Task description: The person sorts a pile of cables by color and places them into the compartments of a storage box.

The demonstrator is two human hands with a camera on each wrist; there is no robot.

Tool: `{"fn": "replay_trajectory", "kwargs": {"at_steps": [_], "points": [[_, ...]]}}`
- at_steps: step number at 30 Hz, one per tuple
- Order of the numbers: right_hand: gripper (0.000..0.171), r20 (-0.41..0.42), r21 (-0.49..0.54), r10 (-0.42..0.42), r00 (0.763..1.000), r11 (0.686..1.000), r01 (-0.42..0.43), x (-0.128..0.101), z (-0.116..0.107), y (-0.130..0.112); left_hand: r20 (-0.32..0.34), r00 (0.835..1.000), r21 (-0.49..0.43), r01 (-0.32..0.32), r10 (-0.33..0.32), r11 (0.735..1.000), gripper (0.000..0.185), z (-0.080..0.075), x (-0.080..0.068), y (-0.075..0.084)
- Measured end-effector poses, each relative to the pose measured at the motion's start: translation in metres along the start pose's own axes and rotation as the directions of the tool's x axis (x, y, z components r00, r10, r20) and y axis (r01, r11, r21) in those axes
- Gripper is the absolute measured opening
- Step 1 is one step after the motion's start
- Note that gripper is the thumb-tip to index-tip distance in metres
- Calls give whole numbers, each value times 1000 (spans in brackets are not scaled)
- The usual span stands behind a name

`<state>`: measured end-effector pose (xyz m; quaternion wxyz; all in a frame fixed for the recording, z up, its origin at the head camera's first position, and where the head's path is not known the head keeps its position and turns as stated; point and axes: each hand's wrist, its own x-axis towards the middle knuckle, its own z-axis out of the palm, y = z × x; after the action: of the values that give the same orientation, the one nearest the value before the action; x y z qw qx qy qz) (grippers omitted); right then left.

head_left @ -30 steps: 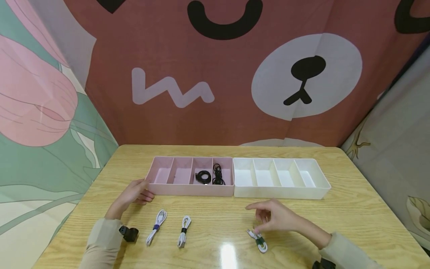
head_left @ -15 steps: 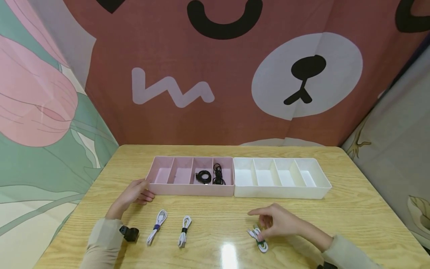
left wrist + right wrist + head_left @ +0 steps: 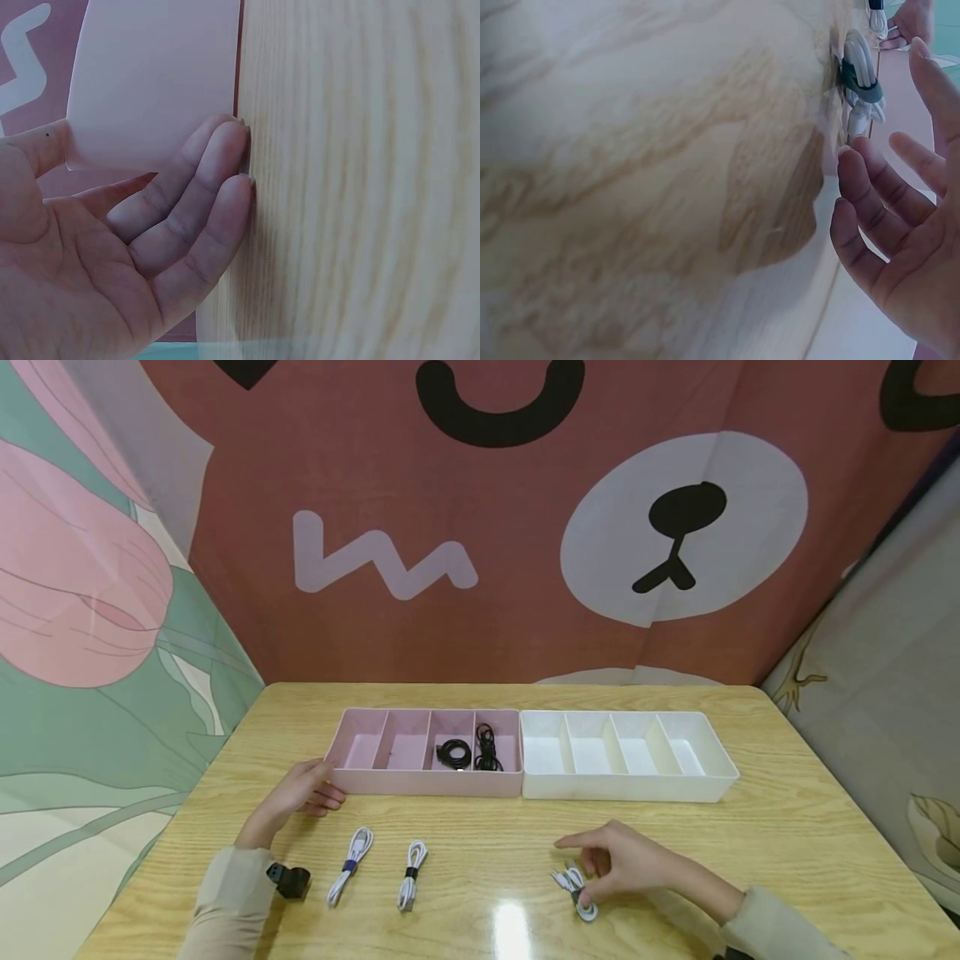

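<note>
Spreading across the lower half of the head view: a wooden desk (image 3: pixel 787 835). Sitting side by side at mid-frame: a pink divided tray (image 3: pixel 427 781) on the left, holding two black cable coils (image 3: pixel 471 752) in its two right-hand compartments, and a white divided tray (image 3: pixel 626 787) touching it on the right.

Resting at the lower left of the head view, against the near left corner of the pink tray: the left hand (image 3: pixel 296 793), its grip loose and holding nothing, fingers (image 3: pixel 214 176) only slightly bent, tips touching the desk just beside the tray wall.

Hovering at the lower right of centre: the right hand (image 3: pixel 626 864), its grip wide and holding nothing, index finger pointing towards the left of the frame, remaining fingers (image 3: pixel 866 191) spread and half bent, tips just beside a white cable bundle with a green tie (image 3: pixel 576 892) lying on the desk; contact not clear.

Lying at the lower left of centre, well apart from the right hand: a white cable with a blue tie (image 3: pixel 349 864) and a white cable with a black tie (image 3: pixel 412 874).
</note>
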<state>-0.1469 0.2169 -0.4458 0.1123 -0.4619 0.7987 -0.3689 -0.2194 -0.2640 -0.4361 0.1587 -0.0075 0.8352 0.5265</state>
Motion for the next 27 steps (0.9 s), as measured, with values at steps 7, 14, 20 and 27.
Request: {"fn": "replay_trajectory", "kwargs": {"at_steps": [7, 14, 20, 27], "points": [[61, 18, -15, 38, 999, 999, -37, -1, 2, 0, -10, 1000, 6, -1, 1, 1000, 58, 0, 0, 0], [61, 23, -40, 61, 998, 997, -60, -1, 3, -1, -9, 1000, 5, 12, -12, 1000, 59, 1, 0, 0], [57, 21, -77, 46, 999, 996, -44, 1, 5, -1, 2, 1000, -4, 18, -18, 1000, 59, 0, 1, 0], [51, 9, -113, 35, 999, 993, -34, 1, 7, -1, -3, 1000, 3, 15, -15, 1000, 60, 1, -1, 2]]}}
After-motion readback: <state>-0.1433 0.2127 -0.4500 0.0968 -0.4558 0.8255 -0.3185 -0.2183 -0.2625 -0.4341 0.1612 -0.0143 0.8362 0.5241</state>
